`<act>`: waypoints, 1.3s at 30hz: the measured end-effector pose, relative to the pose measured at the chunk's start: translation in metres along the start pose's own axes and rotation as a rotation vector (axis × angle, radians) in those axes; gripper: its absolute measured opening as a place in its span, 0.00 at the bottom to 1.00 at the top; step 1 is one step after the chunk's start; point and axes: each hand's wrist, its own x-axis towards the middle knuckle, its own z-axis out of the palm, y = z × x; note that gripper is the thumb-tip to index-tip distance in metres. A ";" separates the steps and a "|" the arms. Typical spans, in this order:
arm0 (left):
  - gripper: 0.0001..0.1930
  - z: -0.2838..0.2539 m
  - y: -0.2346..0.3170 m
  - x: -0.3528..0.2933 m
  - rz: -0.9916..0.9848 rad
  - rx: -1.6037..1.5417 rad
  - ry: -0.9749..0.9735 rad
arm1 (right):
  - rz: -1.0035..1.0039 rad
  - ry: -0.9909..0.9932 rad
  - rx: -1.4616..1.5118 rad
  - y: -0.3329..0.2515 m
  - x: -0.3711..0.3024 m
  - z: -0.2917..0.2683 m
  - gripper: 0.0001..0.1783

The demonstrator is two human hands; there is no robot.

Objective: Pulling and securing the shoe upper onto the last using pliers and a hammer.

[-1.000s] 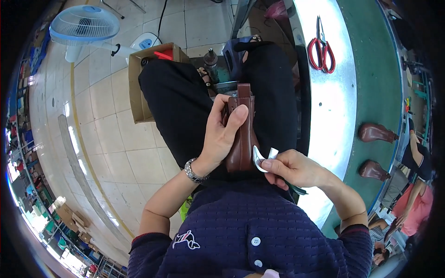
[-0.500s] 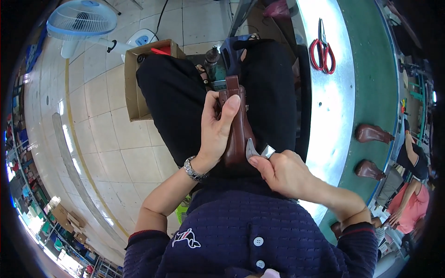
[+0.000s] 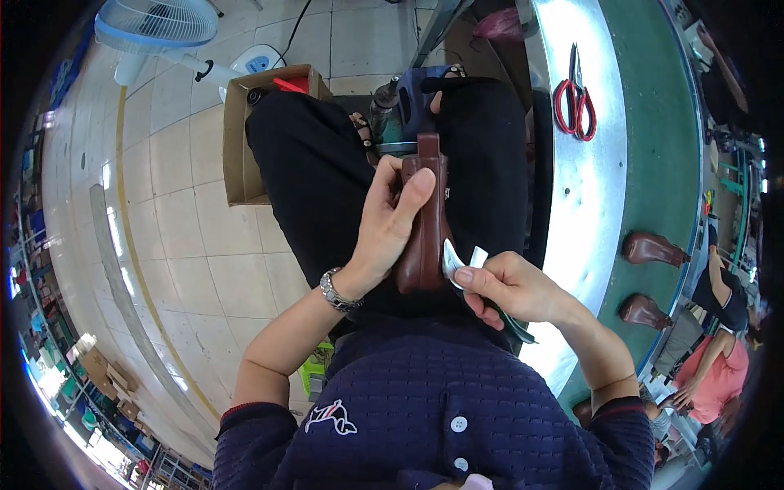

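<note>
A long brown leather case (image 3: pixel 426 237), narrower toward a squared tab at its far end, is held upright over my lap. My left hand (image 3: pixel 390 220) is closed around its left side, thumb pressed on the top face. In my right hand (image 3: pixel 510 286) is a hand tool (image 3: pixel 452 261) with two curved, silvery metal tips and a dark green handle that sticks out below the fingers. One tip touches or lies very near the case's lower right edge. My fingers hide the middle of the tool, so its exact kind is unclear.
Red-handled scissors (image 3: pixel 575 102) lie on the metal bench strip (image 3: pixel 580 204) at the right. Two similar brown leather pieces (image 3: pixel 653 249) rest on the green work surface (image 3: pixel 653 106). A cardboard box (image 3: pixel 237 155) and a fan (image 3: pixel 155 28) stand at the left. Other people work at far right.
My right hand has opened its grip a little and turned, so the green handle now shows. The tool's tips have shifted slightly right. The case has moved slightly right with my left hand.
</note>
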 end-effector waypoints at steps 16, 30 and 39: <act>0.18 0.005 -0.001 0.014 -0.006 0.048 0.043 | 0.096 0.092 -0.162 -0.017 -0.001 -0.008 0.38; 0.18 0.006 -0.008 -0.003 0.016 0.084 -0.003 | 0.113 -0.116 -0.203 -0.028 -0.005 -0.021 0.40; 0.36 -0.006 -0.016 0.000 -0.071 -0.196 -0.027 | -0.144 0.099 -0.687 0.001 -0.016 0.002 0.37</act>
